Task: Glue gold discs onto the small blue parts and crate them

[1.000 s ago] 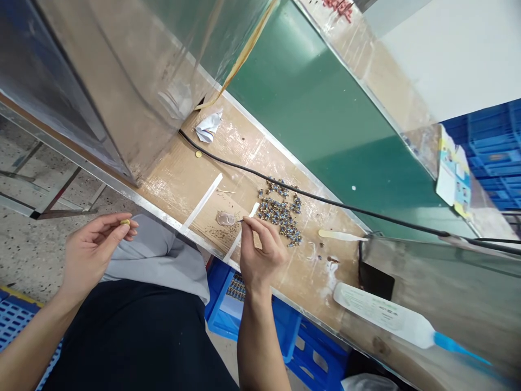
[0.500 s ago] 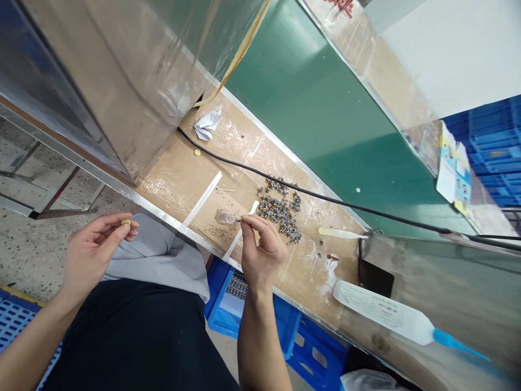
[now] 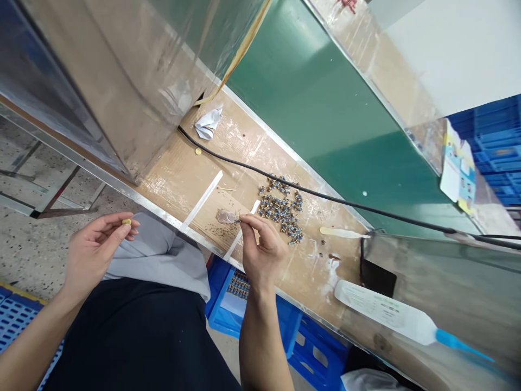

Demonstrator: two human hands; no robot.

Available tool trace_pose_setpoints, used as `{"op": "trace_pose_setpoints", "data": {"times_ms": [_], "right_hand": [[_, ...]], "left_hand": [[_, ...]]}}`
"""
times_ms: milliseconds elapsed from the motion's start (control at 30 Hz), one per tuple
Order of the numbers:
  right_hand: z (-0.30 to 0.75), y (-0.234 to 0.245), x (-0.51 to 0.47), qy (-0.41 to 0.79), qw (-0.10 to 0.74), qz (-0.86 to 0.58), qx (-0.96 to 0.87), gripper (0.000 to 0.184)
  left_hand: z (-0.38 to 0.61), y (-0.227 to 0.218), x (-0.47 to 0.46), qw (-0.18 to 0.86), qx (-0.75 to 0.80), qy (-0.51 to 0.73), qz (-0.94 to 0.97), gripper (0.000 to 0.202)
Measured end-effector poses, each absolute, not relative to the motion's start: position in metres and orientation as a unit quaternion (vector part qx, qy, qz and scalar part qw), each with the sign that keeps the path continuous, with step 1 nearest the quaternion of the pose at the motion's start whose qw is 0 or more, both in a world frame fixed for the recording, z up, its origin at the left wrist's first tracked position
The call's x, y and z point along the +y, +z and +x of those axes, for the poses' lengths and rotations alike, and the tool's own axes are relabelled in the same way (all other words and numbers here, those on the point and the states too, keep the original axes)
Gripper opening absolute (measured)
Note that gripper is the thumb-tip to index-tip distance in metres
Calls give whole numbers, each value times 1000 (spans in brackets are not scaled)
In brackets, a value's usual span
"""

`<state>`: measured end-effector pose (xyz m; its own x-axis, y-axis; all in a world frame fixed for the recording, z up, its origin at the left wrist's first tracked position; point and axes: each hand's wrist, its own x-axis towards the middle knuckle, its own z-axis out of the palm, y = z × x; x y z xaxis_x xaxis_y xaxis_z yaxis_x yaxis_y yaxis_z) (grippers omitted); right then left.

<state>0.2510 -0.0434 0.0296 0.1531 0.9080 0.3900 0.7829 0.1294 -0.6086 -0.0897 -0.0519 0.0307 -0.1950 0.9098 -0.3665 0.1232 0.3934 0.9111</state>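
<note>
My left hand (image 3: 95, 250) is held off the bench above my lap, pinching a small yellow part (image 3: 126, 221) between thumb and forefinger. My right hand (image 3: 262, 247) rests at the bench's front edge, fingers pinched on a thin needle-like tool whose tip reaches a small clear blob (image 3: 226, 217) on the cardboard-covered bench (image 3: 187, 179). Just beyond the right hand lies a pile of several small blue and brass parts (image 3: 280, 209).
A black cable (image 3: 325, 196) crosses the bench. A crumpled paper (image 3: 208, 123) and a brass disc (image 3: 197, 152) lie at the far left, a wooden stick (image 3: 340, 233) and a white tube with blue tip (image 3: 391, 312) at right. A green conveyor belt (image 3: 325, 103) runs behind. Blue crates (image 3: 285, 326) sit below.
My right hand has edged slightly left, bringing the tool tip to the clear blob. My left hand has stayed in place with the yellow part.
</note>
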Motion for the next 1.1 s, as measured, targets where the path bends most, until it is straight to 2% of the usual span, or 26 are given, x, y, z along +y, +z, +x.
{"op": "trace_pose_setpoints", "data": {"times_ms": [367,600,700,833,1000,1100], "right_hand": [[242,24,-47,9,392,-660,-641,12],[244,26,-51,-2,420,-663,-620,10],[235,36,-59,43,460,-666,-586,11],[212,51,-75,160,491,-641,-568,16],[193,54,-86,186,512,-592,-593,30],[193,52,-86,208,522,-600,-569,27]], "left_hand": [[-87,27,-56,545,645,381,377,38],[-53,31,-58,629,573,358,384,33],[-34,36,-55,653,529,347,417,31],[-16,43,-51,630,494,342,492,28],[-5,52,-47,619,462,346,533,25],[-5,53,-45,667,455,334,485,25]]}}
